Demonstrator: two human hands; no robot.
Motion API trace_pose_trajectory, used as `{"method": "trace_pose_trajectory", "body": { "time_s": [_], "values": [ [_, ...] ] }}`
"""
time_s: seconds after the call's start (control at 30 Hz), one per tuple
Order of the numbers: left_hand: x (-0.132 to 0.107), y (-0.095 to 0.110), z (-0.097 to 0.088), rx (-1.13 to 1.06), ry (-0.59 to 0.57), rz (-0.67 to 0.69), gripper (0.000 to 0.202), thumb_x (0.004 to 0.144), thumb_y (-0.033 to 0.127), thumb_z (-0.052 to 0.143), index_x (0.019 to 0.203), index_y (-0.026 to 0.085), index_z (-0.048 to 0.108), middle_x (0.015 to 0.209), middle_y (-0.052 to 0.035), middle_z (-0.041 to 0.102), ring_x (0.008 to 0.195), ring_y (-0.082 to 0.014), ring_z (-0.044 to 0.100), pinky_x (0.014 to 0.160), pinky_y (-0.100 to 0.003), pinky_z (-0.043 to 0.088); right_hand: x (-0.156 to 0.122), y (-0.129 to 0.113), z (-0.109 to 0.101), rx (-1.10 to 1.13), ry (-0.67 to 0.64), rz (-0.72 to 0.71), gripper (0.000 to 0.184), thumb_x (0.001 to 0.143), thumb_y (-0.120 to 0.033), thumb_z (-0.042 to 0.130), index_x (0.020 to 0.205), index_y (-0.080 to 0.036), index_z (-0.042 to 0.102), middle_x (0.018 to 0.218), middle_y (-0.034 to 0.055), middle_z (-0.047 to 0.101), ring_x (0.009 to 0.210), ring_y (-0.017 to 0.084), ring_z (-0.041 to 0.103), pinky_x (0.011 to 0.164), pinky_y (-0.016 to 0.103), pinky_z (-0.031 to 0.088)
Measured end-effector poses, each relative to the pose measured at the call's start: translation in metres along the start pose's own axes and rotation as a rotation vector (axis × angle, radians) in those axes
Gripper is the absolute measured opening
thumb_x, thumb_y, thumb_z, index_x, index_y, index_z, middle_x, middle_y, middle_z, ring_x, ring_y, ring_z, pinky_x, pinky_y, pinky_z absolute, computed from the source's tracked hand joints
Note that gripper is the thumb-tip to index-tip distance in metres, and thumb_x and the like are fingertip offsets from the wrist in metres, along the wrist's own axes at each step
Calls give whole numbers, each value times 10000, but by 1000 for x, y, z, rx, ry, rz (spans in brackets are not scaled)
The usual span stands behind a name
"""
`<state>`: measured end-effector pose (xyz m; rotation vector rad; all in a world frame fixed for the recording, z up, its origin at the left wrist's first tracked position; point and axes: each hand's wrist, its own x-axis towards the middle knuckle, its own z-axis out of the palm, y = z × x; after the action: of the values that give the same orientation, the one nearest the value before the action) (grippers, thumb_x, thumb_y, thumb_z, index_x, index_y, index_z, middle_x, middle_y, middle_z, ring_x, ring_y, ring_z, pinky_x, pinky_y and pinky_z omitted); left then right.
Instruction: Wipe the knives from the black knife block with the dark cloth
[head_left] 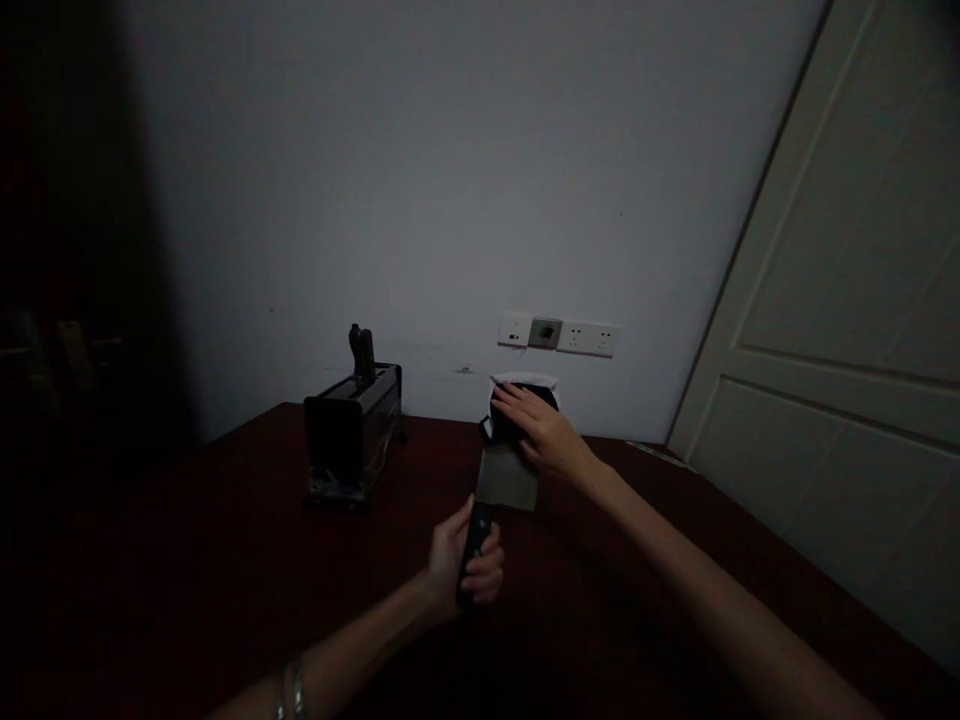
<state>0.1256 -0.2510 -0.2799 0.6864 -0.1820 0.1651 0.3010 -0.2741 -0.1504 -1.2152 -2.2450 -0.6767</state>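
The grey-bladed cleaver (505,478) points away, its long axis leaning slightly right. The left grip (450,556) holds its black handle (475,545); the right grip (553,432) touches black-and-white cloth (546,392), its closing unclear.

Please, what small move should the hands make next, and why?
Perhaps the right hand should draw the black-and-white cloth slightly toward the handle: only the cleaver blade's far part lies under it, the near part is bare, and the left hand holds the handle.

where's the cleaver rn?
Head view, below centre: the cleaver has its handle in the left hand, far end at the black-and-white cloth under the right hand.
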Motion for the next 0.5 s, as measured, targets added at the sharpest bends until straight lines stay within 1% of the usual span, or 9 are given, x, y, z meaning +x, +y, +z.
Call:
{"method": "trace_pose_trajectory", "body": {
  "time_s": [0.1,0.17,0.23,0.3,0.33,0.4,0.47,0.5],
  "values": [
    [0,0,1,-25,19,22,541,842,571,244,560,154,441,371,70,234,259,-48,140,305,-178,197,-12,-23,6,69,-77,-11,628,660,10,387,1276,-111,409,1368,124,395,1319,193,225,1065,457,252],
    [-1,0,0,-44,74,46,518,835,557,271,557,154,439,371,74,225,263,-44,117,306,-181,191,-22,-43,11,134,-143,-28,609,685,-22,415,1285,-120,399,1373,119,389,1316,187,233,1064,442,260],
    [-1,0,-2,-65,172,74,497,821,544,298,548,153,437,365,79,207,272,-43,91,307,-182,183,-30,-59,14,189,-202,-40,580,740,-115,472,1309,-125,365,1383,122,372,1314,195,238,1060,437,270],
    [-2,0,-4,-78,231,70,487,816,533,305,540,154,437,359,80,197,277,-44,80,306,-183,177,-34,-64,14,211,-236,-46,561,794,-227,495,1326,-141,340,1385,118,369,1311,202,246,1055,443,279],
    [-2,1,-4,-77,221,54,490,818,532,299,540,154,439,358,77,200,276,-45,85,306,-183,176,-33,-62,14,205,-237,-46,534,820,-260,480,1326,-154,343,1384,111,372,1310,201,251,1052,447,282],
    [-2,1,-3,-57,133,9,512,829,546,278,545,153,446,358,70,221,267,-50,108,303,-186,180,-28,-47,12,170,-204,-39,458,862,-262,433,1309,-184,376,1374,92,392,1305,194,263,1049,450,289],
    [-2,1,-1,-34,46,-19,541,837,569,257,554,152,451,362,62,247,265,-52,134,303,-185,188,-18,-26,9,119,-120,-9,414,876,-239,413,1289,-200,409,1360,83,414,1299,198,279,1042,461,299],
    [-2,0,-1,-27,21,-26,550,841,577,247,562,151,455,366,60,258,266,-53,142,304,-184,193,-14,-16,7,96,-73,12,407,876,-234,418,1282,-203,420,1350,84,428,1294,205,290,1038,469,305]
  ]
}}
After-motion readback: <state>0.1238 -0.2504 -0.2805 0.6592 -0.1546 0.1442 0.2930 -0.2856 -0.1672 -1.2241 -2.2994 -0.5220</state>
